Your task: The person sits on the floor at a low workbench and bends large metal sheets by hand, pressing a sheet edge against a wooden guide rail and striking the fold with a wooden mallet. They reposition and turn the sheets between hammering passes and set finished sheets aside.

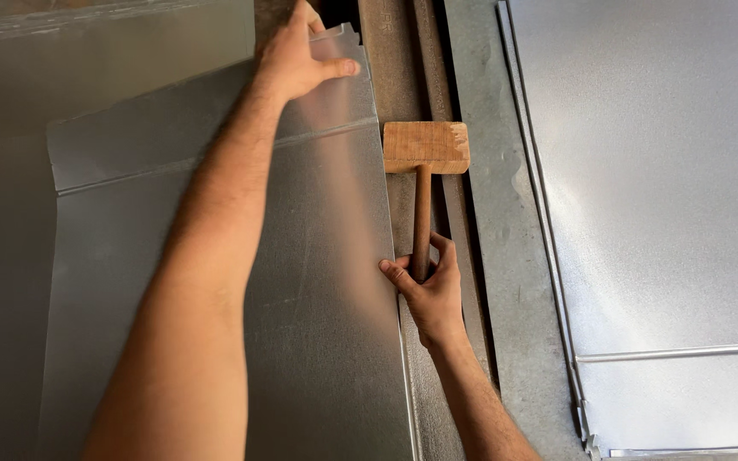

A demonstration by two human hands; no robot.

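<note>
Fingers of the right hand (430, 286) wrap the wooden mallet (424, 171); left hand (296, 55) lies flat, fingers spread, on the grey metal sheet (318, 324).

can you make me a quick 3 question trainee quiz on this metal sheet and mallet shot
1. True or false: the right hand holds the wooden mallet by its handle.
2. Where does the left hand rest? A) on the far end of the metal sheet B) on the mallet head C) on the floor
3. Fill in: the mallet head lies just past the sheet's ____ edge.

Key: 1 true; 2 A; 3 right
</note>
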